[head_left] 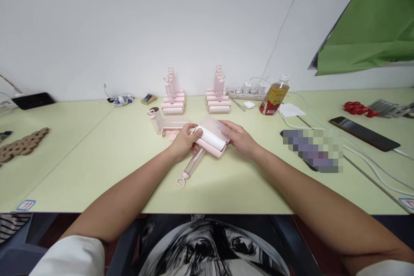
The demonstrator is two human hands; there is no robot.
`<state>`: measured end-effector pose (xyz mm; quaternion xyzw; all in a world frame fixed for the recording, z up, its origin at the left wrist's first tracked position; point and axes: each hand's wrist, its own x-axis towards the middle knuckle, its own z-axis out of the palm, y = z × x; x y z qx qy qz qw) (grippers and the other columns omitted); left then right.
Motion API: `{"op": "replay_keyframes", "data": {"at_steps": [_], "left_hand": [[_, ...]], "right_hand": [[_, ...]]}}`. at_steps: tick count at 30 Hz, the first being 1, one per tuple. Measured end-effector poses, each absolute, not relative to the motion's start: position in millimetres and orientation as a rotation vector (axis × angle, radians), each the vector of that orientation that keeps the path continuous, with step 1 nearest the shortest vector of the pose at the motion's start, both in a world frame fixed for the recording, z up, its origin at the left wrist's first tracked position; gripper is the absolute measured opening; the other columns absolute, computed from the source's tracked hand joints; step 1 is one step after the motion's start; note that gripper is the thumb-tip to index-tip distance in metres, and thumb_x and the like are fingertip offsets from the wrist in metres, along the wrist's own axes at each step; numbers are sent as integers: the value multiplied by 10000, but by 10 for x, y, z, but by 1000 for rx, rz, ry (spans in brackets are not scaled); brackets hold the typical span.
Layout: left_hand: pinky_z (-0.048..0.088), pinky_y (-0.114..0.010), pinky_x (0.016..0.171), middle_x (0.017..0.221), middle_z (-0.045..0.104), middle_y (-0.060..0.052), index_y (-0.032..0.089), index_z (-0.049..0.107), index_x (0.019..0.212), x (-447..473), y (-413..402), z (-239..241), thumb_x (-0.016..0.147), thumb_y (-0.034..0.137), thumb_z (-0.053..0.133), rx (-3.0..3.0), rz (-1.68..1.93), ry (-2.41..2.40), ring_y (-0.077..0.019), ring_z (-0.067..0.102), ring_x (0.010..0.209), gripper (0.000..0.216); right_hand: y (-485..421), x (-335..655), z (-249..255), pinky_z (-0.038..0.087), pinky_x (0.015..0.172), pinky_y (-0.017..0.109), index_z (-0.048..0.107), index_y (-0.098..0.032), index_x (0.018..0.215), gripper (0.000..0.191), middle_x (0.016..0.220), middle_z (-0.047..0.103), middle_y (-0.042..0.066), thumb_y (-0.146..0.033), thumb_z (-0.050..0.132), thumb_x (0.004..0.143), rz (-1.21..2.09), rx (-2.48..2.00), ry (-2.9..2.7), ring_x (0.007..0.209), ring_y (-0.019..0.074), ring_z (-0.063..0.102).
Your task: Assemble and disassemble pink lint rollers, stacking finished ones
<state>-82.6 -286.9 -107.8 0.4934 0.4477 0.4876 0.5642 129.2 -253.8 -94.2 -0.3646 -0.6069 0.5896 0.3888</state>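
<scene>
Between my two hands is a pink lint roller (211, 139) with a white sticky roll. Its clear handle slants toward me and ends in a heart-shaped loop. My left hand (185, 141) grips the roller's left end, with the thumb on the roll. On the other side my right hand (238, 137) holds a translucent pale pink cover (215, 124) at the far side of the roll. Just left of my hands lie another pink cover piece (176, 123) and an upright pink and clear handle (156, 121). Whether the held cover is attached is hard to see.
Assembled lint rollers stand in two rows (173, 107) (219, 105) near the wall. To the right are a drink bottle (274, 97), a power strip (247, 94), a phone (364, 133) and white cables. Brown cylinders (24, 144) lie at far left.
</scene>
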Motion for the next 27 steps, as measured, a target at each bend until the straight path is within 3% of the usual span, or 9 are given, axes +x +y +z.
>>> {"op": "replay_keyframes", "data": {"at_steps": [4, 10, 15, 19, 24, 27], "left_hand": [[451, -203, 486, 701, 600, 25, 192, 468, 1040, -812, -2844, -1127, 693, 608, 761, 1059, 1223, 1034, -83, 553, 510, 616], [523, -270, 629, 915, 615, -14, 211, 460, 1137, -816, -2917, -1031, 573, 414, 903, 965, 1091, 999, -147, 635, 745, 745], [548, -316, 725, 1063, 607, -38, 258, 456, 1232, -869, -2977, -898, 530, 226, 925, 994, 937, 908, -182, 645, 900, 845], [540, -297, 681, 999, 596, -23, 243, 468, 1225, -854, -2975, -912, 539, 267, 921, 1049, 963, 935, -164, 630, 835, 822], [527, -277, 645, 924, 582, -6, 235, 426, 1275, -819, -2955, -1011, 562, 368, 908, 1073, 1095, 979, -149, 617, 762, 871], [525, -290, 635, 925, 600, -15, 247, 370, 1336, -817, -2957, -1026, 575, 441, 891, 1122, 1119, 1001, -162, 620, 734, 942]], "right_hand": [[-2582, 1269, -949, 467, 664, 297, 590, -221, 1278, 503, 1072, 672, 49, -409, 623, 813, 1447, -902, -1648, 793, 175, 591], [-2617, 1253, -944, 455, 949, 384, 577, -178, 1268, 517, 1279, 624, 90, -390, 645, 801, 1364, -852, -1745, 1117, 246, 575], [-2591, 1284, -963, 461, 935, 370, 591, -208, 1267, 497, 1298, 621, 70, -381, 655, 805, 1452, -834, -1700, 1119, 236, 578], [-2585, 1297, -975, 490, 840, 348, 590, -228, 1289, 514, 1215, 660, 61, -415, 658, 816, 1688, -831, -1611, 997, 221, 618], [-2653, 1272, -958, 450, 975, 376, 588, -211, 1311, 545, 1259, 632, 60, -423, 688, 819, 1611, -746, -1763, 1132, 237, 564], [-2710, 1257, -954, 524, 876, 351, 449, -259, 1440, 624, 1229, 608, 58, -432, 643, 874, 1637, -696, -1855, 1065, 211, 577]]}}
